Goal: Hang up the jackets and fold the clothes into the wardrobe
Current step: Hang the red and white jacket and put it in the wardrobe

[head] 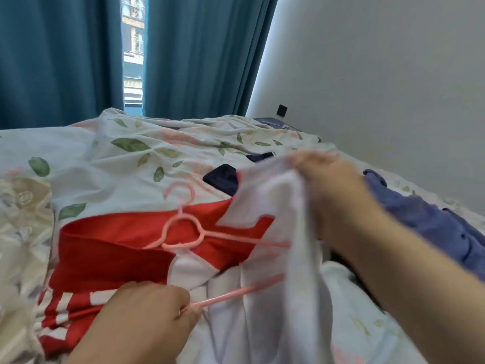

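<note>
The left grip (147,311) pinches the hanger's (236,292) near arm above the red top (110,248) on the bed (78,158); keep it level; the right grip (322,169), clutching the lifted white garment (288,232), should ease its neck opening over the far arm.

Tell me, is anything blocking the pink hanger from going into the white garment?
Nothing visible does. The left hand grips the pink hanger, whose arms reach the white garment held up by the right hand. The red garment lies underneath, not between.
</note>
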Demonstrator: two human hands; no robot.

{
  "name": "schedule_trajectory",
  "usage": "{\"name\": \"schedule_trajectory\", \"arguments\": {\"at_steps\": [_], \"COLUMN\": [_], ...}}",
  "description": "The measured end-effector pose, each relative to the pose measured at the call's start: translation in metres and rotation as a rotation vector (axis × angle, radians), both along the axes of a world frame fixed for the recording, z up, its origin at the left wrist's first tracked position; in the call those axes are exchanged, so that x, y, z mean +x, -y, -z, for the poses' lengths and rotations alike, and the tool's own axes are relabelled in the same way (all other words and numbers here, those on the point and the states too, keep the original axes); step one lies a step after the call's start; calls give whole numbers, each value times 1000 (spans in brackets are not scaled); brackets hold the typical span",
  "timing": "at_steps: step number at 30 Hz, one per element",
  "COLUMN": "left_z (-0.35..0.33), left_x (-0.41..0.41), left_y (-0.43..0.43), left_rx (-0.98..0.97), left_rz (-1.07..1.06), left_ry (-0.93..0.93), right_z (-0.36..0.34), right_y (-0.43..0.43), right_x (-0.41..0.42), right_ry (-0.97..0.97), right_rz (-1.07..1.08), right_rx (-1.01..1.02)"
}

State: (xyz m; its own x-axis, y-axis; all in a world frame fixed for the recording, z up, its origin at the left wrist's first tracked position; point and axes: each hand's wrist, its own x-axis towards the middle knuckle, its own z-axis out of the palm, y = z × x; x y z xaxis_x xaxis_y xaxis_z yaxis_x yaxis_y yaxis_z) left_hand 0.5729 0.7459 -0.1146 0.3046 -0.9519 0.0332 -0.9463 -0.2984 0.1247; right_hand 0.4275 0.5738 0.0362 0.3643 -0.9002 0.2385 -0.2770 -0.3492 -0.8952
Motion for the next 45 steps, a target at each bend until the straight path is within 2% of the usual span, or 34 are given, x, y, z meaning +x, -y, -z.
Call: {"name": "schedule_trajectory", "arguments": {"at_steps": [2,3,4,5,7,8,9,10,11,12,13,14,16,19,21,23,25,29,32,34,36,38,41,43,45], "left_z": [-4,-6,-6,-7,-15,-13,-6,-2,5,11,16,21,19,1,5,11,18,23,20,18,15,13,14,16,19], "left_x": [-2,-2,-1,1,10,20,33,46,61,72,76,72,47,-5,-24,-25,-18,-15,-16,-16,-15,-13,-9,-7,-8], "left_y": [2,2,0,-1,-5,-7,-10,-14,-15,-17,-16,-13,-5,4,10,14,15,21,20,18,18,18,17,18,18], "left_rx": [-29,-71,-133,-206,-358,-481,-614,-705,-690,-590,-468,-390,-424,-453,-322,-232,-286,-380,-442,-512,-558,-571,-538,-497,-473], "left_rz": [13,28,47,59,-8,-84,-212,-379,-559,-710,-781,-771,-551,52,306,353,362,408,407,364,325,323,308,269,225], "left_ry": [9,-23,-94,-197,-343,-344,-310,-272,-258,-282,-296,-251,-134,-263,-248,-143,-168,-71,-65,-55,-52,-39,-19,4,-2], "right_z": [46,69,86,93,92,89,88,90,97,106,117,128,135,140,142,143,144,144,143,147,145,137,125,108,92], "right_y": [-31,-44,-50,-51,-35,-19,-4,11,19,21,18,13,-5,-21,-22,-21,-21,-33,-36,-33,-36,-35,-6,23,51], "right_x": [4,4,2,-3,-17,-28,-37,-46,-55,-59,-61,-62,-56,-49,-51,-59,-61,-55,-57,-61,-59,-53,-66,-85,-103], "right_ry": [-300,-422,-463,-412,-93,57,73,-71,-319,-568,-724,-747,-552,-266,-62,235,436,399,193,47,-21,4,242,336,241], "right_rz": [-281,-408,-502,-535,-403,-247,-80,70,139,104,16,-93,-226,-174,-155,-167,-167,-315,-341,-301,-289,-307,-170,-8,146], "right_rx": [86,208,341,467,576,531,406,248,117,80,127,218,421,492,660,1016,1225,1399,1247,1038,991,1041,1072,980,802]}}
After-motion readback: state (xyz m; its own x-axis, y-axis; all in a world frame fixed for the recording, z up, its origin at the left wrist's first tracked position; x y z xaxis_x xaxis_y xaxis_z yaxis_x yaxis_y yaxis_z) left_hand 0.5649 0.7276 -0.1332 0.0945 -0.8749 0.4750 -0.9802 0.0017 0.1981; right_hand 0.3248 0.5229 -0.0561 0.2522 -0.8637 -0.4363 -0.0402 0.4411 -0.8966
